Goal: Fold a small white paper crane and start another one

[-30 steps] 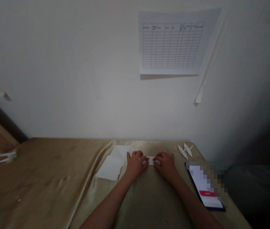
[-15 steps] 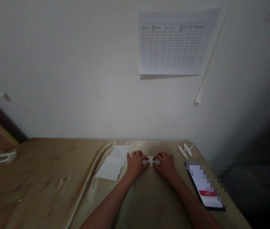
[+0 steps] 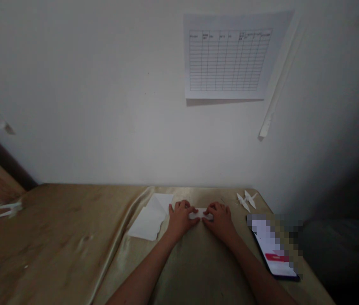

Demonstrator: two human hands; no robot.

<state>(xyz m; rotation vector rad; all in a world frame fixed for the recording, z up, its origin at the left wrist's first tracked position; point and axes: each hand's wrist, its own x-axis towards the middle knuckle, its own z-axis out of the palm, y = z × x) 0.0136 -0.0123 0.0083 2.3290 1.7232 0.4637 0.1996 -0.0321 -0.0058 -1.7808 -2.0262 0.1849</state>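
Note:
Between my two hands lies a small folded piece of white paper [image 3: 201,213], low on the cloth-covered table. My left hand [image 3: 181,217] pinches its left end between thumb and fingers. At the opposite end, the thumb and fingers of my right hand [image 3: 219,217] close on the paper too. Fingertips hide both ends of the fold, so its full shape cannot be seen. Just left of my left hand rest several loose white paper sheets [image 3: 147,220], overlapping one another.
Two folded paper cranes [image 3: 246,201] sit at the back right, with a phone [image 3: 270,250] in front of them, its screen lit. More folded paper [image 3: 9,208] lies far left. Behind the table [image 3: 71,237] rises a wall bearing a printed chart [image 3: 227,59].
My thumbs have shifted slightly closer together along the near edge of the folded paper. Everything else stays where it was.

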